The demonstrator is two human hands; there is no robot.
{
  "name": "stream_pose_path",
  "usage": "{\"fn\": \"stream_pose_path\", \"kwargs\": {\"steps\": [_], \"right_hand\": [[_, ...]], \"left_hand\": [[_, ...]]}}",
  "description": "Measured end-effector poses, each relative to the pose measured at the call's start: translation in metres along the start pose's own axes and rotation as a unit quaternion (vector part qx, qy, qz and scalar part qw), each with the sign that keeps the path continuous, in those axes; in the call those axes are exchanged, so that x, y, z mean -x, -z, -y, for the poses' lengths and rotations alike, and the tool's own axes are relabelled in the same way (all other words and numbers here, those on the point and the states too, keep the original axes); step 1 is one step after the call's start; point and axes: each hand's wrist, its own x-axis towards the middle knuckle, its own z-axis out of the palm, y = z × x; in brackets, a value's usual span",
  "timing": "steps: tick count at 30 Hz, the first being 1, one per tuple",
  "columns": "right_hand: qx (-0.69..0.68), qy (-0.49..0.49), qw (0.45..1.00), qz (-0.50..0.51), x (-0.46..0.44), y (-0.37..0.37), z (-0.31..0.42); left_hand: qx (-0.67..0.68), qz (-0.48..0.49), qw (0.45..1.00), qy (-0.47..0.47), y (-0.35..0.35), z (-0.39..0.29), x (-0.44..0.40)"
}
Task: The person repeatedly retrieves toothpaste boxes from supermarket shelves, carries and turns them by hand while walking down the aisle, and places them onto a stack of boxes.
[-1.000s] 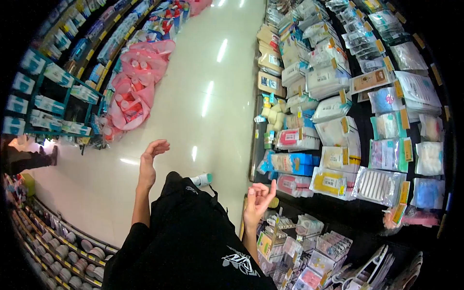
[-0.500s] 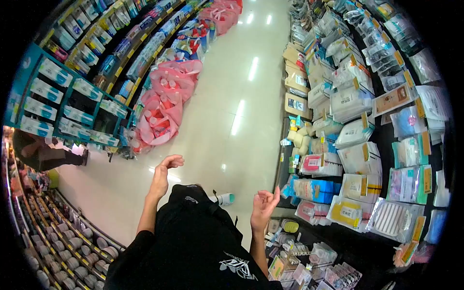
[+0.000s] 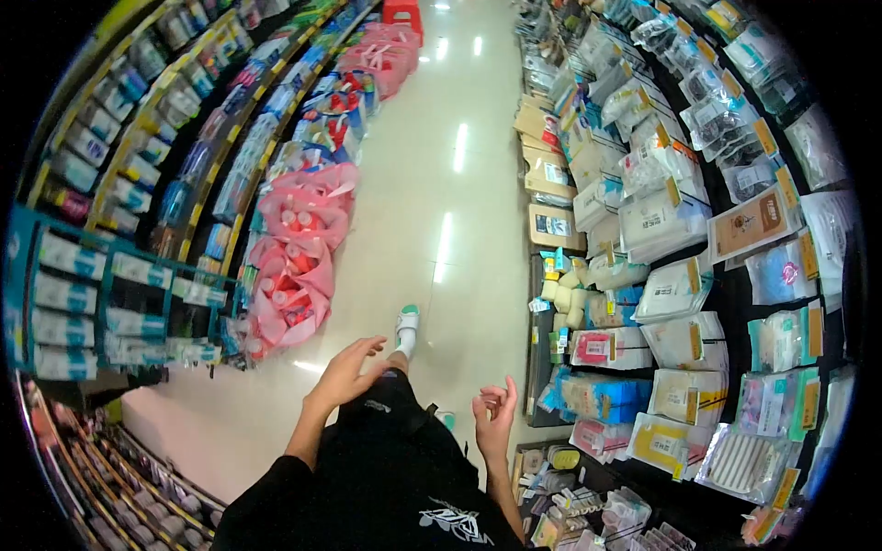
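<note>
My left hand [image 3: 347, 375] hangs in the air in front of my black shorts [image 3: 390, 390], its fingers stretched out and holding nothing. My right hand [image 3: 494, 422] is raised beside my body, fingers loosely curled and apart, with nothing in it. The nearest goods to it are the blue packs [image 3: 602, 397] and the pink-and-clear packet [image 3: 599, 439] on the right-hand rack, a short way off. Ahead on the floor, one foot in a white and green slipper [image 3: 407, 323] is forward. Part of the other slipper [image 3: 446, 420] shows behind it.
A shiny tiled aisle [image 3: 404, 211] runs ahead. Along its left stand pink bags [image 3: 292, 275] of red-capped bottles below stocked shelves, with a teal rack [image 3: 101, 312] nearer me. Hanging packets [image 3: 675, 294] line the right. Rows of small goods [image 3: 138, 496] fill the lower left.
The aisle view has shifted left and the pink bags sit lower and closer. One foot has stepped forward. My left hand is lower and further right. The person at the left is hardly visible.
</note>
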Motion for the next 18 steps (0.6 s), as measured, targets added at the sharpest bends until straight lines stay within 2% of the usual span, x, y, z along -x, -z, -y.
{"fn": "stream_pose_path", "kwargs": {"steps": [2, 3, 4, 6, 7, 10, 12, 15, 18], "right_hand": [[0.066, -0.001, 0.998, 0.024, -0.035, -0.009, -0.005], [0.118, -0.013, 0.992, 0.048, -0.049, -0.013, -0.002], [0.172, -0.018, 0.982, 0.079, -0.068, -0.02, 0.002], [0.202, -0.007, 0.973, 0.11, -0.108, -0.039, 0.014], [0.23, 0.007, 0.965, 0.123, -0.129, -0.051, 0.02], [0.349, 0.05, 0.917, 0.189, -0.18, -0.085, 0.032], [0.442, 0.093, 0.859, 0.242, -0.209, -0.097, 0.04], [0.389, 0.099, 0.881, 0.251, -0.243, -0.121, 0.057], [0.351, 0.118, 0.889, 0.268, -0.275, -0.137, 0.062]], "left_hand": [[-0.197, 0.051, 0.978, -0.046, 0.001, 0.016, -0.042], [-0.223, 0.154, 0.962, 0.035, 0.007, 0.016, -0.059], [-0.188, 0.224, 0.955, 0.05, 0.013, 0.013, -0.075], [-0.046, 0.192, 0.98, -0.024, 0.031, -0.004, -0.1], [-0.004, 0.18, 0.984, -0.005, 0.04, -0.01, -0.115], [-0.185, 0.11, 0.976, -0.014, 0.068, 0.01, -0.144], [-0.199, 0.11, 0.973, 0.038, 0.084, 0.029, -0.158], [-0.208, 0.111, 0.967, 0.099, 0.109, 0.04, -0.186], [-0.182, 0.083, 0.975, 0.099, 0.119, 0.047, -0.212]]}}
